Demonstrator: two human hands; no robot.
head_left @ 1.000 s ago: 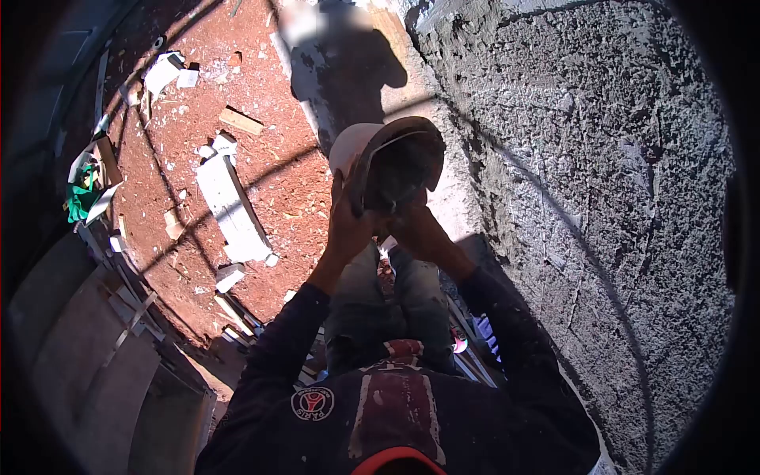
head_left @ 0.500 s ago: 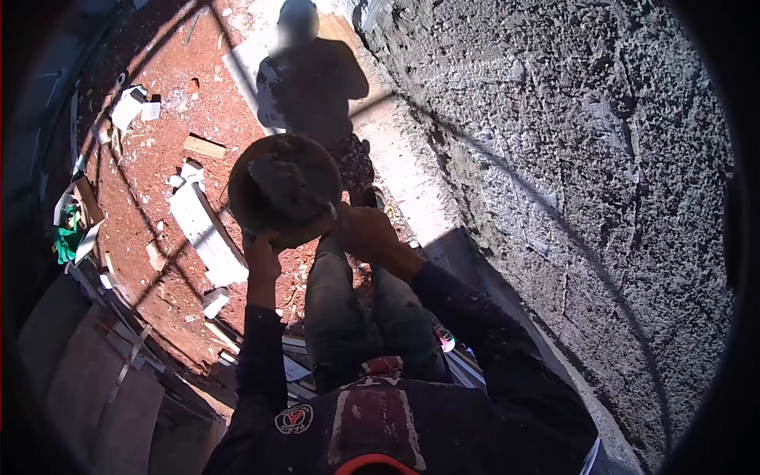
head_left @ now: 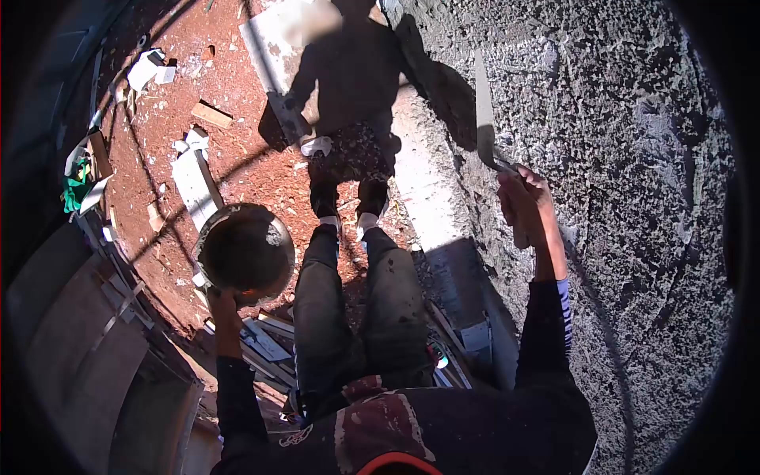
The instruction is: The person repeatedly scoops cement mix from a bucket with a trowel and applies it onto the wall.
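My left hand (head_left: 225,310) is closed on the near rim of a round, dark bucket (head_left: 244,252), tilted so its mouth faces me. Grey smears mark the bucket's rim, and its inside is in shade. Off to the right, my right hand (head_left: 529,204) grips a trowel (head_left: 484,119) by its handle. The trowel's long narrow blade points up in the view and stands in front of the rough grey mortar-covered wall (head_left: 617,206); whether it touches the wall I cannot tell.
Red soil (head_left: 150,190) with scattered scraps lies below. A wooden block (head_left: 212,115) and a white board (head_left: 194,184) are at left. Several planks (head_left: 265,340) lie near my legs (head_left: 321,309). A pale concrete strip (head_left: 423,170) runs along the wall's foot.
My hands were together at the bucket. The right hand has swung right and up toward the wall with the trowel; the left has lowered the bucket to the left.
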